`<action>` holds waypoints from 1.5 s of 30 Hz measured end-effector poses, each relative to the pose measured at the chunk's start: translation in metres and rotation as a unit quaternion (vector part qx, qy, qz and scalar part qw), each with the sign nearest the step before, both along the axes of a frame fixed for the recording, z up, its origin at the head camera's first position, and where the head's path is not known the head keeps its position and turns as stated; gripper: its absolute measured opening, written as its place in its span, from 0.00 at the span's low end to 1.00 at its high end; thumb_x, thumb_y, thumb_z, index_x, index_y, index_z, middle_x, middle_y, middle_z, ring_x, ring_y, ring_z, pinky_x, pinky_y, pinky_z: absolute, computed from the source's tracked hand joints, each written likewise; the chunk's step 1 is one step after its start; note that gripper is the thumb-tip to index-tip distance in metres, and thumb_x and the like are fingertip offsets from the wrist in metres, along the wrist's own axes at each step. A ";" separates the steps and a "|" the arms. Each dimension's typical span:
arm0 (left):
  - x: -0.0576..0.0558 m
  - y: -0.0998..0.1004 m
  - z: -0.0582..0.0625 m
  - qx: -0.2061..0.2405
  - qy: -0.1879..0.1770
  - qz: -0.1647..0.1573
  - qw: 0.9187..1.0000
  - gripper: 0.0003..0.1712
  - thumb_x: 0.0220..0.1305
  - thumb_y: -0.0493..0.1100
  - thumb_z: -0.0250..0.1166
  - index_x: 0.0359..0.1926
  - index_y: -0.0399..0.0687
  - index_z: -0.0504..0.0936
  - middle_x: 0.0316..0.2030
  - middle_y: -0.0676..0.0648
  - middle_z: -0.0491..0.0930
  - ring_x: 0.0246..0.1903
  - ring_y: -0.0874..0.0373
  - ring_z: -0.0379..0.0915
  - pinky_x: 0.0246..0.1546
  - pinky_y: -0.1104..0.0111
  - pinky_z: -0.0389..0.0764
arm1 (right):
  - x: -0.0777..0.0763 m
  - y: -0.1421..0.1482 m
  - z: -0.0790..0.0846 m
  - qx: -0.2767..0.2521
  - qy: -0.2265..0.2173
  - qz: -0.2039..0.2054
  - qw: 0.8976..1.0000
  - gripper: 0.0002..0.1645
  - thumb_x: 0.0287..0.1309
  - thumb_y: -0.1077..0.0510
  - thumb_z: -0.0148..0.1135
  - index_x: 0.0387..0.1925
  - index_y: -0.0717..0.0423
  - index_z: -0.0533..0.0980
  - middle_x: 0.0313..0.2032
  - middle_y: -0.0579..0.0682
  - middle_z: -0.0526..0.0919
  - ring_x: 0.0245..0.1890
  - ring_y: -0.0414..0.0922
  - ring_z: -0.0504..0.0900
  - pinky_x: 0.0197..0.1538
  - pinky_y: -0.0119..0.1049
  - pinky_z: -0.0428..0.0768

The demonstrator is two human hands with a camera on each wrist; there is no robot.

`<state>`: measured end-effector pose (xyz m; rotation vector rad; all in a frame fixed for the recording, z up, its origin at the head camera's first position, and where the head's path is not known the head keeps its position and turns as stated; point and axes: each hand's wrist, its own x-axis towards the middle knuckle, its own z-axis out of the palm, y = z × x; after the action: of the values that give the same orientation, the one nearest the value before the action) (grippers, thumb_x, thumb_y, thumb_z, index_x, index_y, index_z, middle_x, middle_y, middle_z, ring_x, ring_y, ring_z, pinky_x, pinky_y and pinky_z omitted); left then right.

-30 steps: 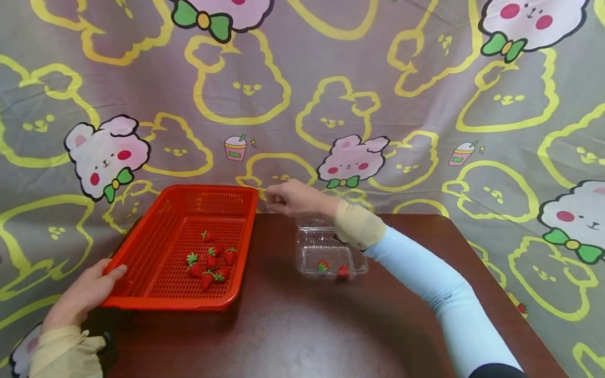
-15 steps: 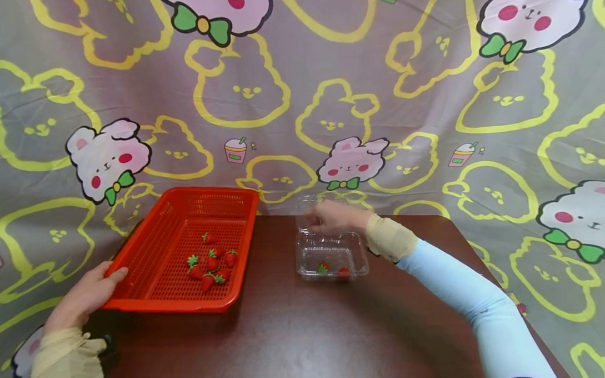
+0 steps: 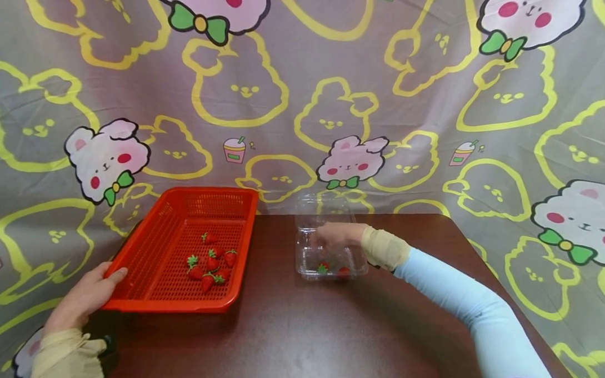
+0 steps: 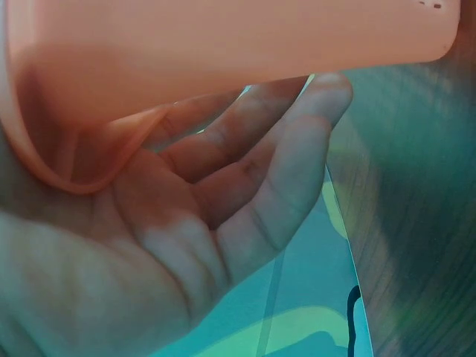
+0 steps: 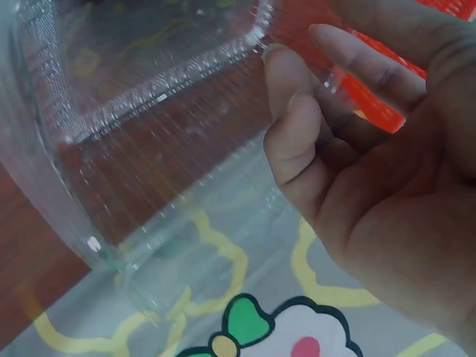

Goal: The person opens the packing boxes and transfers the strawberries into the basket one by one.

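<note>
At the left of the head view my left hand (image 3: 86, 294) grips the near left corner of a red plastic basket (image 3: 149, 239), thumb over the rim. In the left wrist view its fingers lie curled beneath the basket wall (image 4: 238, 52). Several strawberries (image 3: 212, 263) lie on the basket floor. My right hand (image 3: 338, 235) is over a clear plastic clamshell box (image 3: 300, 258), fingers bent downward. The right wrist view shows these fingers loosely bent, with nothing visible between them. Two strawberries, one with a green top (image 3: 323, 267) and another (image 3: 344, 271), show near the box's front wall.
Behind the box its clear lid (image 3: 308, 205) stands raised. Basket and box sit on a dark brown table (image 3: 297, 334), with a gap between them. A patterned cloth (image 3: 268, 68) hangs close behind the table's back edge.
My right hand has come away from the basket's right rim, moved right and lowered over the clamshell box. The left hand and the basket have stayed in place.
</note>
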<state>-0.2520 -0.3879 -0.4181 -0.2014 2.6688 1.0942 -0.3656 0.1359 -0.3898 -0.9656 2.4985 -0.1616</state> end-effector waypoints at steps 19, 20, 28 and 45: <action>-0.001 0.001 0.003 -0.002 0.009 -0.001 1.000 0.42 0.75 0.61 0.41 0.66 0.24 0.52 0.52 0.26 0.69 0.45 0.42 0.72 0.38 0.61 0.73 | -0.006 0.006 -0.015 0.033 -0.041 0.014 0.999 0.22 0.55 0.58 0.71 0.53 0.47 0.80 0.44 0.43 0.85 0.39 0.39 0.82 0.44 0.38 0.82; -0.001 0.001 0.003 -0.004 0.010 0.000 1.000 0.42 0.75 0.61 0.41 0.66 0.24 0.52 0.52 0.26 0.69 0.45 0.42 0.72 0.38 0.61 0.73 | -0.006 0.005 -0.016 0.034 -0.039 0.020 0.998 0.21 0.55 0.59 0.71 0.53 0.48 0.80 0.43 0.44 0.85 0.38 0.39 0.82 0.43 0.37 0.82; 0.000 0.000 0.002 0.000 0.002 0.002 1.000 0.40 0.76 0.59 0.40 0.66 0.24 0.52 0.48 0.30 0.72 0.40 0.49 0.73 0.35 0.66 0.71 | -0.004 0.002 -0.027 0.049 -0.020 0.020 0.998 0.19 0.55 0.60 0.70 0.49 0.45 0.81 0.42 0.41 0.83 0.39 0.38 0.79 0.45 0.38 0.80; -0.001 0.000 0.000 -0.006 0.006 -0.001 1.000 0.38 0.76 0.58 0.39 0.65 0.25 0.54 0.48 0.30 0.72 0.40 0.51 0.73 0.36 0.66 0.70 | -0.009 -0.002 -0.001 0.017 0.018 0.032 0.999 0.04 0.56 0.59 0.66 0.27 0.51 0.78 0.24 0.41 0.78 0.23 0.35 0.70 0.27 0.30 0.70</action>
<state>-0.2525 -0.3879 -0.4183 -0.1941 2.6866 1.0834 -0.3748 0.1342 -0.3909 -1.0412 2.4917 -0.0809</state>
